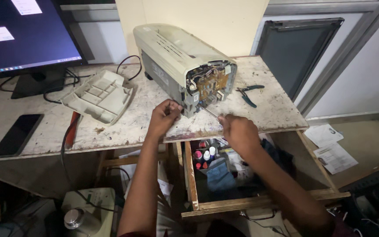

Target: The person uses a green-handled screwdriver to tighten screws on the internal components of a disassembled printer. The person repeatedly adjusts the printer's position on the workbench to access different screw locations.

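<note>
On the table (pixel 259 109), to my far left, stands a dark monitor (pixel 23 35). A black phone (pixel 17 134) lies near the left edge. A detached beige plastic cover (pixel 98 96) rests in the middle left. Pliers with blue handles (pixel 247 94) lie at the right. Below, an open wooden drawer (pixel 242 202) holds small bottles (pixel 205 157). Papers (pixel 332 147) lie on the floor at the right.

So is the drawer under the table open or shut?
Open. The drawer is pulled out under the table, and small bottles and a blue cloth show inside it.
</note>
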